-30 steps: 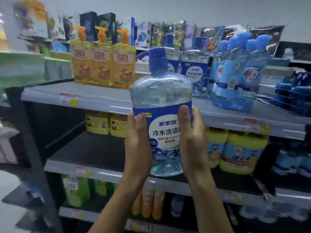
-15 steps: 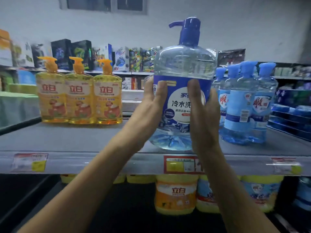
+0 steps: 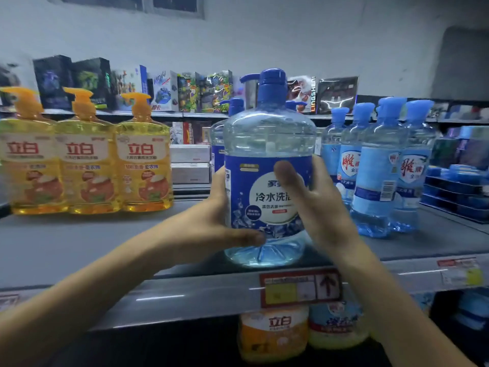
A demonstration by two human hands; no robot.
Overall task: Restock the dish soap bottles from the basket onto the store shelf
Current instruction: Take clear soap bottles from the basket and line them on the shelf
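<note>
A large clear dish soap bottle [image 3: 267, 144] with a blue pump cap and blue-and-white label stands at the front of the grey top shelf [image 3: 79, 250]; whether its base fully rests on the shelf I cannot tell. My left hand [image 3: 211, 229] grips its lower left side, thumb across the front near the base. My right hand [image 3: 315, 205] grips the right side, thumb over the label. Two more blue-capped bottles of the same kind [image 3: 219, 133] stand behind it. The basket is out of view.
Three yellow pump bottles [image 3: 87, 160] stand at the shelf's left. Several light-blue bottles [image 3: 381, 168] stand close on the right. Bare shelf lies between the yellow bottles and my hands. A price tag [image 3: 299, 287] hangs on the front edge. Yellow tubs [image 3: 272, 332] sit below.
Both hands have carried the bottle up from below shelf level and set it down lower onto the front of the top shelf. My left hand has slid lower, toward the base.
</note>
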